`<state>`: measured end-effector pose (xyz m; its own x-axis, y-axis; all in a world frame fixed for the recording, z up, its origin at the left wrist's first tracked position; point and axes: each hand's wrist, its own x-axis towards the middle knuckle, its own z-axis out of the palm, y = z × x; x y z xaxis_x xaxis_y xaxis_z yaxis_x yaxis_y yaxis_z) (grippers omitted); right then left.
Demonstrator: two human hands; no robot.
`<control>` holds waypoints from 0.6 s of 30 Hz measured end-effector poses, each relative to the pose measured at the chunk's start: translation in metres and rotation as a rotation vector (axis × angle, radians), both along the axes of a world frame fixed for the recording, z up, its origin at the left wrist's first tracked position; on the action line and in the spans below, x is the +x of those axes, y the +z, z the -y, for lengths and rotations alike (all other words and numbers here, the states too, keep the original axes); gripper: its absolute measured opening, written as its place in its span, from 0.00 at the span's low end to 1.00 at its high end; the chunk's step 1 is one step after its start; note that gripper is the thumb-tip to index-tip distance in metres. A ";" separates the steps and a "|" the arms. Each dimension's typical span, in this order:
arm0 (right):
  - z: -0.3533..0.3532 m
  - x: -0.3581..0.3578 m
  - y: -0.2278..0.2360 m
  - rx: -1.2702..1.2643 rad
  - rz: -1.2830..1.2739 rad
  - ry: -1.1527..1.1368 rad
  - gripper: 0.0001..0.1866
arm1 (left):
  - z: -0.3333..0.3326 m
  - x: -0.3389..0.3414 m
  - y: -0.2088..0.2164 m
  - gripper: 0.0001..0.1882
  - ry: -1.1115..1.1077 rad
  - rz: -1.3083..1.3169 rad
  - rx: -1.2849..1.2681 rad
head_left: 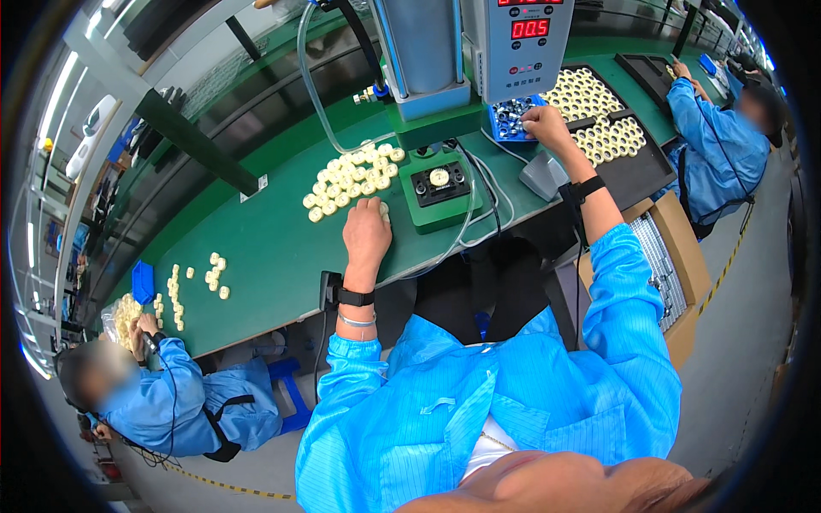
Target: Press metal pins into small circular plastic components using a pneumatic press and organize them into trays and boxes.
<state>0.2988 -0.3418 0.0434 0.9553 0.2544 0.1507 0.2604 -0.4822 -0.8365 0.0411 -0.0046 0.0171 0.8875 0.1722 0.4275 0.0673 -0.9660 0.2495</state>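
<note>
My left hand [368, 232] rests at the green table's near side with its fingers curled. A cream round plastic part [384, 209] shows at its thumb side, seemingly held there. Just beyond lies a loose pile of similar cream parts [346, 178]. My right hand [549, 128] reaches over a blue bin [494, 134] of small metal pieces [511, 116], fingertips pinched together; what they hold is too small to make out. Between my hands stands a green press [439, 128]. One cream part [439, 177] sits in the black fixture [425, 190] on its base.
A grey control box [522, 51] with red digits adjoins the press. A black tray [629, 184] of cream rings stands right, a grey pedal-like box [543, 176] before it. Hoses and cables [505, 214] cross the table edge. Co-workers sit left [197, 398] and right [718, 141].
</note>
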 end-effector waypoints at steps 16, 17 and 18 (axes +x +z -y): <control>-0.043 -0.118 0.051 0.587 -0.035 0.259 0.22 | 0.006 -0.033 -0.004 0.17 -0.012 0.072 -0.052; -0.047 -0.125 0.051 0.567 0.022 0.268 0.23 | 0.007 -0.036 -0.005 0.17 -0.013 0.071 -0.053; -0.050 -0.129 0.051 0.546 0.080 0.277 0.23 | 0.008 -0.038 -0.006 0.18 -0.005 0.057 -0.069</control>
